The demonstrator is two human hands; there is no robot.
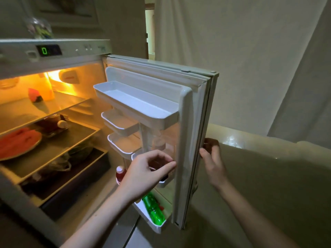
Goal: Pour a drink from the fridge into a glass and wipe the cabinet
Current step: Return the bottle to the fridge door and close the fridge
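The fridge door [189, 140] stands wide open, its inner racks facing me. A green drink bottle [153, 208] lies tilted in the lowest door rack, and a red drink bottle with a white cap [120, 173] stands in the rack above it. My left hand [143, 174] hovers in front of the middle door racks, fingers loosely curled, holding nothing. My right hand [211, 158] grips the outer edge of the door, fingertips wrapped around it. A clear bottle [159, 142] stands behind the rack wall above my left hand.
Inside the lit fridge, a plate of watermelon slices [18, 145] sits on the middle shelf beside a dark container [53, 124]; bagged items [59, 163] lie lower. The top door rack [136, 102] is bare. A beige cabinet [268, 176] stands right of the door.
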